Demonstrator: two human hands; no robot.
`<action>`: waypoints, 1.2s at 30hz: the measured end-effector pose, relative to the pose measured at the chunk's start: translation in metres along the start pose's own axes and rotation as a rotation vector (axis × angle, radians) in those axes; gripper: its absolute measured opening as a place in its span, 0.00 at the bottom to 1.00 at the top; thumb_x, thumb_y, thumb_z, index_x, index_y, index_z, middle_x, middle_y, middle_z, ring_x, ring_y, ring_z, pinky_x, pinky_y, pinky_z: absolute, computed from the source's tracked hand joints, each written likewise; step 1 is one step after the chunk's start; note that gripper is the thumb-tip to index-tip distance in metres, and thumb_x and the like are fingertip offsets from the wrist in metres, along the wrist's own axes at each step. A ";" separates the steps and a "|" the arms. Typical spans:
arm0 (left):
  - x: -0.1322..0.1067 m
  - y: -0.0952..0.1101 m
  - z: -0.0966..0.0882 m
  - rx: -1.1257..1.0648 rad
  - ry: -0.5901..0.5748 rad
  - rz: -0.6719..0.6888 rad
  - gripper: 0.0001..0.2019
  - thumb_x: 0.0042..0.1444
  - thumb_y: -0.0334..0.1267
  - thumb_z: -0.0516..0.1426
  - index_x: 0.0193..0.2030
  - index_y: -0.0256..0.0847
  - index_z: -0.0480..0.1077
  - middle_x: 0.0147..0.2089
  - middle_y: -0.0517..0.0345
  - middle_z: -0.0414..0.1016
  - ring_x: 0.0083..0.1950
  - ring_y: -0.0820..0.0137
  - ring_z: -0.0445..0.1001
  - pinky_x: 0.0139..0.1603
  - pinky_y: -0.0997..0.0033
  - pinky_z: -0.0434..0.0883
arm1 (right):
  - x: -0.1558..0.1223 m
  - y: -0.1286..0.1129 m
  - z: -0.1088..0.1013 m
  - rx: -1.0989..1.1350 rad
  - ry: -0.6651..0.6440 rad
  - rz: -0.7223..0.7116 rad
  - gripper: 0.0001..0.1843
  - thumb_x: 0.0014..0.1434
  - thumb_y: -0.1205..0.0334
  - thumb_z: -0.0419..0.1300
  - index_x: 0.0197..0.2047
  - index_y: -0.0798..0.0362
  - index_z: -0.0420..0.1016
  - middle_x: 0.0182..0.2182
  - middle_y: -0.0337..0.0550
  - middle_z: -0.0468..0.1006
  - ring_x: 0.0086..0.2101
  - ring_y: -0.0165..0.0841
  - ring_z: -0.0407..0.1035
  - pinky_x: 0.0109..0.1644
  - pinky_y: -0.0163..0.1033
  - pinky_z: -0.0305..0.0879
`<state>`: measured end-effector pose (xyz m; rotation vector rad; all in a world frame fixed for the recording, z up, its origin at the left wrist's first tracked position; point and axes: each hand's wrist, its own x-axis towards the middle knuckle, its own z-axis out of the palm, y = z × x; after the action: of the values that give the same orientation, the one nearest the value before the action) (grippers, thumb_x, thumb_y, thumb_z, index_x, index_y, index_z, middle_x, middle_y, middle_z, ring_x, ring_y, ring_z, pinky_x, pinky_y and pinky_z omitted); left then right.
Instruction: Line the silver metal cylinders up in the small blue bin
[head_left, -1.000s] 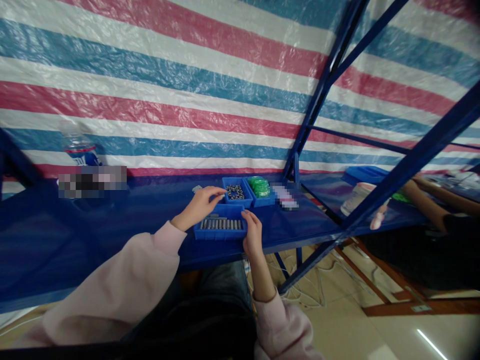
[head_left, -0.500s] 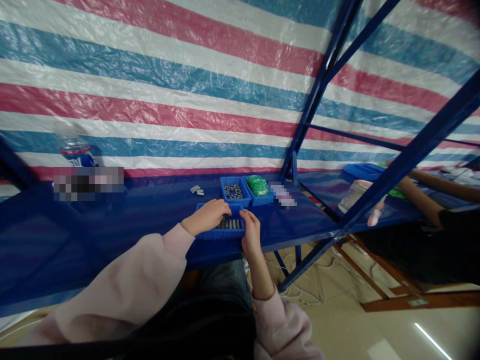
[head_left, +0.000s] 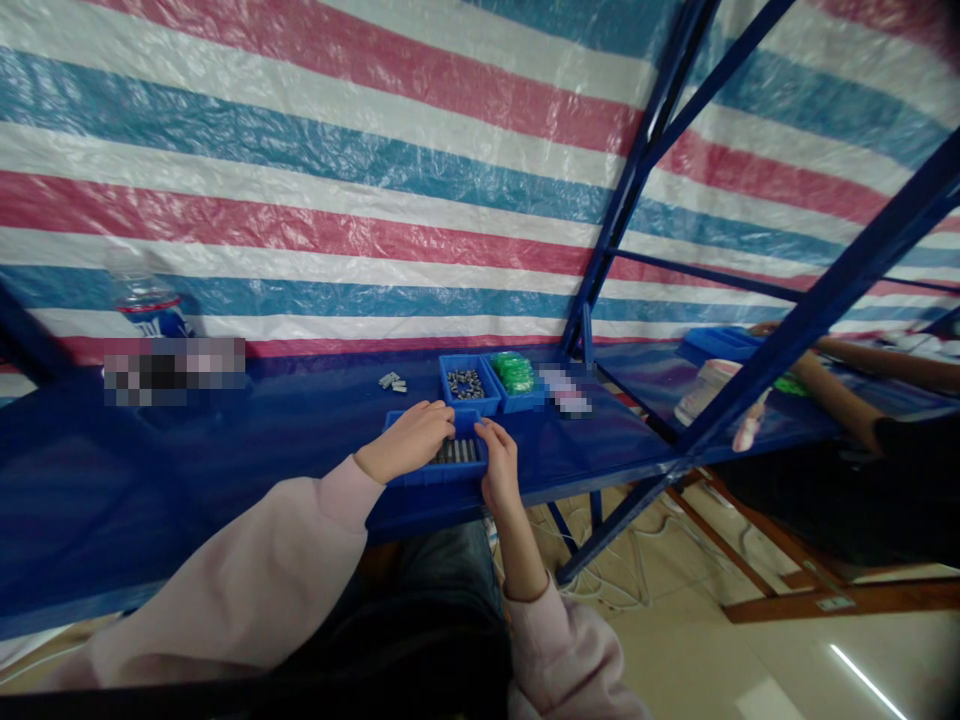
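A shallow blue plastic bin (head_left: 439, 474) sits at the table's front edge, with a row of small grey metal-looking pieces (head_left: 461, 452) standing side by side in it. My left hand (head_left: 417, 440) reaches over the bin's left part, fingers bent down and closed inside it; what they hold is hidden. At the bin's right end, my right hand (head_left: 499, 462) grips the wall, thumb and fingers around the rim. Just behind stands a second blue bin (head_left: 491, 407) of small shiny metal parts (head_left: 463, 383). To its right, another blue bin (head_left: 525, 403) holds green plastic-wrapped items (head_left: 513, 372).
Several small light pieces (head_left: 393, 382) lie loose on the blue table (head_left: 300, 420). A bottle (head_left: 150, 305) stands at the back left. Blue frame bars (head_left: 750, 385) cross on the right. Beyond them are a white tub (head_left: 705, 392) and another person's arms (head_left: 844, 390).
The near bin and my left hand have shifted slightly left. My left hand's fingers remain down in the bin, and my right hand stays at its right end.
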<state>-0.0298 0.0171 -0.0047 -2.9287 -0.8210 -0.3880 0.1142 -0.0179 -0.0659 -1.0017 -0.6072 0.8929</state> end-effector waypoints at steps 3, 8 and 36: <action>-0.001 0.000 0.000 -0.017 0.014 -0.015 0.16 0.51 0.22 0.51 0.44 0.41 0.71 0.43 0.53 0.73 0.48 0.64 0.67 0.50 0.64 0.63 | 0.000 0.000 0.000 -0.002 -0.011 0.008 0.10 0.39 0.58 0.65 0.25 0.56 0.75 0.30 0.40 0.76 0.37 0.34 0.66 0.46 0.38 0.60; -0.001 -0.002 0.000 -0.094 0.062 -0.030 0.23 0.50 0.21 0.51 0.52 0.41 0.68 0.47 0.54 0.73 0.48 0.65 0.68 0.51 0.65 0.63 | -0.001 -0.001 0.000 0.019 0.005 0.031 0.11 0.39 0.59 0.65 0.27 0.55 0.76 0.30 0.38 0.75 0.36 0.33 0.66 0.46 0.37 0.59; -0.024 -0.105 0.031 -0.072 0.210 -0.641 0.23 0.56 0.29 0.46 0.60 0.40 0.61 0.63 0.48 0.60 0.62 0.60 0.61 0.57 0.55 0.61 | 0.001 0.004 -0.002 -0.011 0.022 0.043 0.08 0.38 0.59 0.65 0.23 0.55 0.75 0.33 0.41 0.76 0.40 0.35 0.66 0.49 0.38 0.58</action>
<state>-0.0977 0.0992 -0.0408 -2.5434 -1.7199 -0.7556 0.1152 -0.0169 -0.0699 -1.0364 -0.5751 0.9160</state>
